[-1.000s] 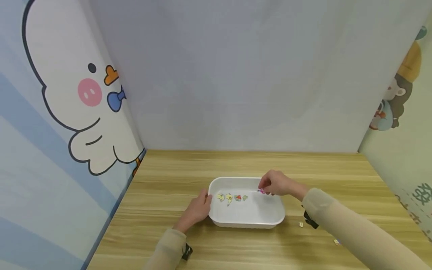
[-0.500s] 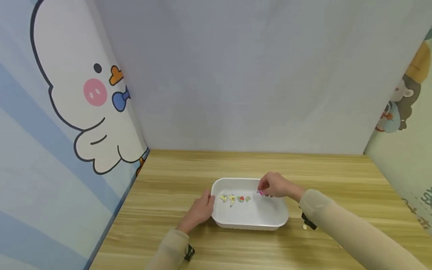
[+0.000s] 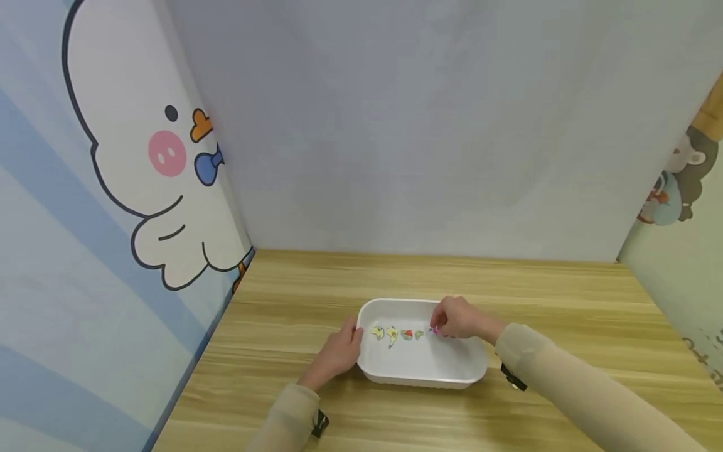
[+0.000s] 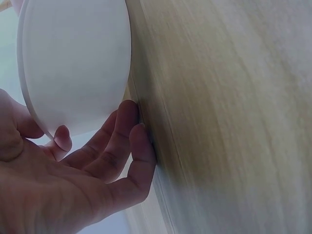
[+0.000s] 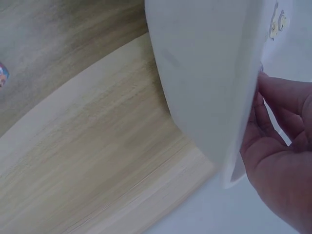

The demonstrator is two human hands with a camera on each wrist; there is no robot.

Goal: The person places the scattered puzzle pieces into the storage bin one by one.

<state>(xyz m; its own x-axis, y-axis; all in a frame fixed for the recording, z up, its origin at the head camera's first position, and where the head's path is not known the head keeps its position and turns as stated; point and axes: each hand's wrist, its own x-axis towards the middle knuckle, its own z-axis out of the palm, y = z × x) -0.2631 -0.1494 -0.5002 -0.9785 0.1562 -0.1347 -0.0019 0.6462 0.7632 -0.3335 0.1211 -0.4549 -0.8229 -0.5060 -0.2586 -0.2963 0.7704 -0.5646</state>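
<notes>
A white tray (image 3: 418,365) stands on the wooden table, with a row of small flat pieces on its floor: two yellow ones (image 3: 377,333), a red and green one (image 3: 407,334) and a small green one (image 3: 419,335). My left hand (image 3: 337,351) grips the tray's left end; in the left wrist view, that hand (image 4: 83,170) has its thumb at the rim and its fingers bent outside the wall. Inside the tray, my right hand (image 3: 459,317) pinches a pink piece (image 3: 435,330) right of the green one. The right wrist view hides that piece behind the wall and fingers (image 5: 263,117).
A small pale piece (image 3: 514,387) lies on the table by the right wrist's black band, partly covered. In the right wrist view, a colourful piece (image 5: 3,74) shows at the left edge. A grey-white backdrop (image 3: 395,138) rises behind the table, with patterned curtains at both sides.
My right hand has moved slightly down and left within the tray, bringing the pink piece nearer the green one. My left hand keeps its grip. The head view has shifted a little.
</notes>
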